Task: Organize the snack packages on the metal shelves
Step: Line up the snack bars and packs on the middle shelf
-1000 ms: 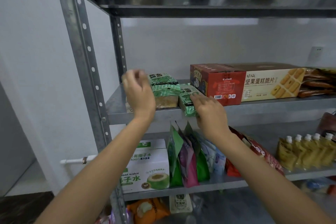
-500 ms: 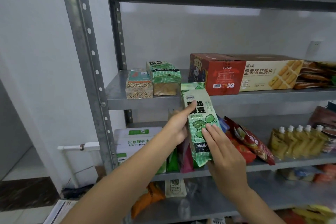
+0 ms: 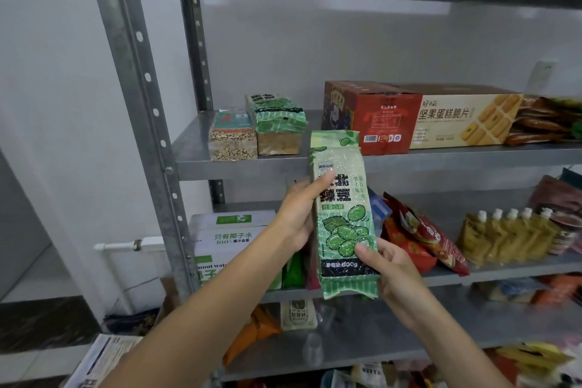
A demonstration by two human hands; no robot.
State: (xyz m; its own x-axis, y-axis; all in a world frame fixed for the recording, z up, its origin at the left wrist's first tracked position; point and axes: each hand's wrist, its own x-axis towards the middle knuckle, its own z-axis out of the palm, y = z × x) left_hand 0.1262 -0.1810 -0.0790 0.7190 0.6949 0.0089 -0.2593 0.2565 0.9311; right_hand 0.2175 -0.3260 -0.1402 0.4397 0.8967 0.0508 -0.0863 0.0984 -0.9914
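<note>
Now the green mung-bean packet [image 3: 343, 217] is no longer lying on the metal shelf [image 3: 441, 161]; a second ago it was resting flat at the shelf's front lip under both hands, and now it is standing upright in the air in front of that lip, with its top edge overlapping the lip in view. The left hand [image 3: 299, 214] is gripping its upper left side, thumb lying across the printed front and fingers hidden behind; the right hand [image 3: 390, 268] is pinching its lower right corner, thumb on the front and fingers curled round the back. This is probably meaning that the packet is being turned to face forward before it goes back, so the placing itself is not yet done.

The packet is looking like a tall, stiff, vacuum-packed brick; pale green film is showing fine grain through the upper part, dark block characters are sitting mid-front, a cluster of green beans is printed below them, and a dark band reading 600g is running near the bottom; both ends are finishing in flat crimped seals.

Above and left of the left hand, two similar grain bricks [image 3: 233, 135] [image 3: 277, 126] are standing side by side on the shelf, touching; above the right hand a red-ended biscuit carton [image 3: 371, 116] is lying lengthwise; the gap between bricks and carton is looking like the likeliest slot.
</note>
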